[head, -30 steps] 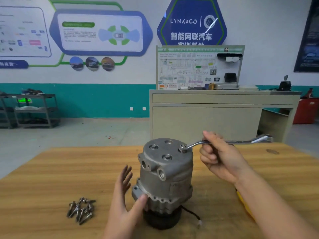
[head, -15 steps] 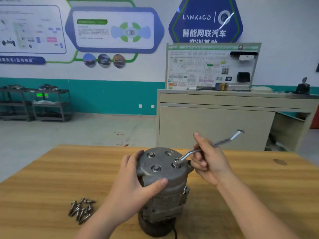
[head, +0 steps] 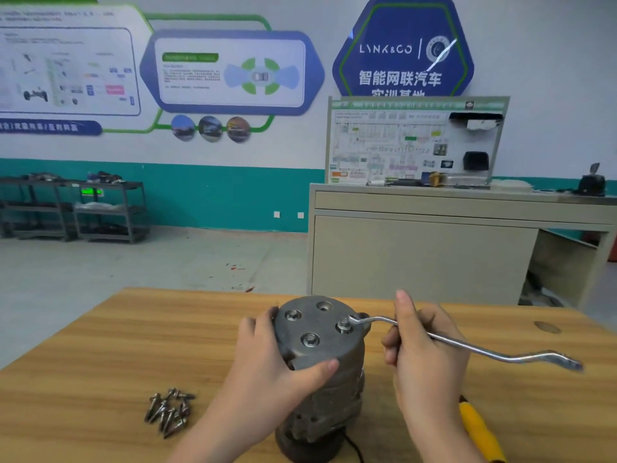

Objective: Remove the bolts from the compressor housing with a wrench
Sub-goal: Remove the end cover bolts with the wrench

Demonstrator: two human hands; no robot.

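the right hand (head: 424,355) has its grip closed around the shank of the wrench (head: 467,345), fingers curled over the bar near its bent end, index finger raised straight. the wrench's ring end sits at the right-hand bolt (head: 344,326) on top of the compressor housing (head: 320,332); whether it is seated fully over the bolt head cannot be told. the far end of the wrench points out to the right, above the surface (head: 100,362). the left hand (head: 267,359) has its grip wrapped on the housing's left side, thumb pressed across the front wall and fingers round the back edge. the housing stands upright on the wooden surface, near the middle. two more bolts show in its top face, plus one open hole. a heap of loose bolts (head: 168,411) lies on the surface to the left, apart from the housing. a yellow-handled tool (head: 477,429) lies beneath the right forearm.
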